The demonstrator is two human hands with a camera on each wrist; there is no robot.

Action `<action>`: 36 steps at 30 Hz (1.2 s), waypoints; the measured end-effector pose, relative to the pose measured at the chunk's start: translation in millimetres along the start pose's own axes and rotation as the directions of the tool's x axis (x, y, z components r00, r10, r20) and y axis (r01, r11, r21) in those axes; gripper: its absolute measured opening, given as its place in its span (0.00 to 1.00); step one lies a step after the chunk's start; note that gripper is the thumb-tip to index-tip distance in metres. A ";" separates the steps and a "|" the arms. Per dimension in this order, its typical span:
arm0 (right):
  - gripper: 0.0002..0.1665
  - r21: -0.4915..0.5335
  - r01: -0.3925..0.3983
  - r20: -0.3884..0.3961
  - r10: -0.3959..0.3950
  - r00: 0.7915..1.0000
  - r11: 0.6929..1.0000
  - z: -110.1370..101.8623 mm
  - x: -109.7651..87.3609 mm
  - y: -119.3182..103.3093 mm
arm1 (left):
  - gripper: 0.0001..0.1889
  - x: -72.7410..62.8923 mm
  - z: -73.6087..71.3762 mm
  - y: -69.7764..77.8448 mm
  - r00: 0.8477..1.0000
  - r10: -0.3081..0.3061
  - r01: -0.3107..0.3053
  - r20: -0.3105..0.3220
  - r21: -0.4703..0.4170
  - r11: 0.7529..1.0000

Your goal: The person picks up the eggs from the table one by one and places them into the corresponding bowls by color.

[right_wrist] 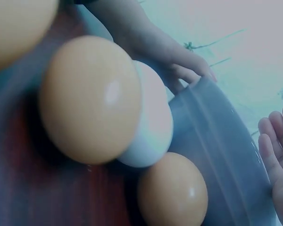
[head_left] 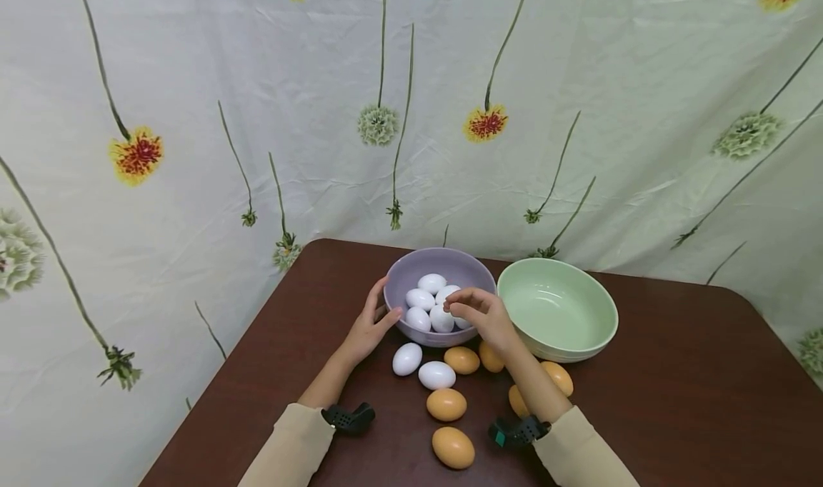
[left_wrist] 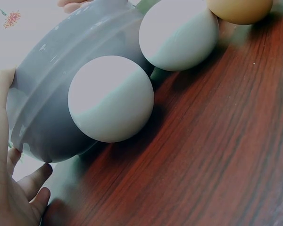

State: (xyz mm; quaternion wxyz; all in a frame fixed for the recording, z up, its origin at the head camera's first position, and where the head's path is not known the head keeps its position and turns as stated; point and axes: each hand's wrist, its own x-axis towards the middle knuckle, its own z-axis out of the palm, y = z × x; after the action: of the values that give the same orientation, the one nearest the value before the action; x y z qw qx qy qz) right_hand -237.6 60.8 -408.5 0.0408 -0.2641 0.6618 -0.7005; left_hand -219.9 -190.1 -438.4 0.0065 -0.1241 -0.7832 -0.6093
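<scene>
A purple bowl holds several white eggs. My left hand grips its left side, thumb at the rim and fingers around the outer wall; the left wrist view shows fingertips against the bowl's underside. Over the bowl's right part is my right hand, fingers loosely bent and holding nothing, partly covering the eggs below. In front of the bowl lie two white eggs, one at the left and one nearer. Several orange-brown eggs lie on the table, some partly behind my right forearm.
A light green bowl with nothing in it stands right of the purple one, close beside it. Both are on a dark reddish-brown table. Behind the table hangs a pale cloth printed with flowers.
</scene>
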 end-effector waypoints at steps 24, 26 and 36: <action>0.13 -0.014 0.063 0.149 -0.060 0.987 0.998 21.1 -40.6 6.6 | 0.38 -0.6 0.2 -1.0 1.000 0.023 -0.023 -0.002 -0.014 1.000; 0.12 -0.065 0.050 0.170 -0.039 0.985 0.997 23.2 -44.2 8.1 | 0.38 -0.7 0.1 -0.8 1.000 0.022 -0.022 -0.004 -0.016 1.000; 0.17 -0.251 0.048 0.194 0.002 0.981 0.967 28.9 -53.8 17.6 | 0.38 0.2 1.5 -0.4 1.000 0.026 -0.026 -0.007 -0.011 1.000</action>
State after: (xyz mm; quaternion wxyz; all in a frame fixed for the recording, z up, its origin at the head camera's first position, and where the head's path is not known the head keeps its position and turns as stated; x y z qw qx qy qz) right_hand -184.4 54.4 -442.6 0.0622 -0.3414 0.7358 -0.5815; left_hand -219.9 -188.7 -439.1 0.0163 -0.1324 -0.7780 -0.6140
